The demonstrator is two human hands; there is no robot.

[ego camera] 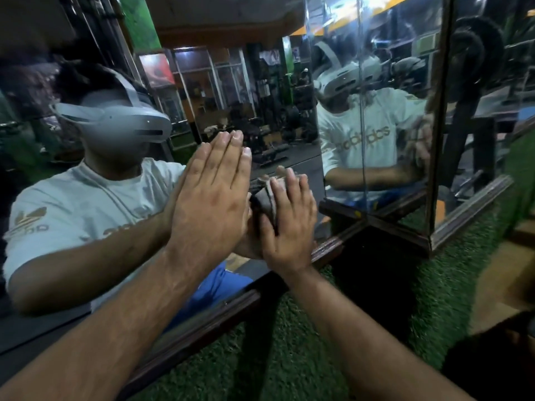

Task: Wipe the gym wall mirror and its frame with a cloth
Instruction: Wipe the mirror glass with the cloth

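A large wall mirror [254,105] fills the left and middle of the head view, edged below by a dark wooden frame [202,322]. My left hand [211,195] lies flat on the glass with straight fingers pointing up. Just right of it, my right hand [289,224] presses a grey cloth [265,198] against the glass with straight fingers; the cloth's folded edge shows between the two hands. A second mirror panel [382,117] meets the first at a corner to the right. My reflection shows in both panels.
Green artificial turf [304,351] covers the wall below the frame. A dark framed edge [440,111] ends the right panel, with weight plates [469,53] beyond it. Gym machines are reflected in the glass. A dark shape [498,363] sits at the lower right.
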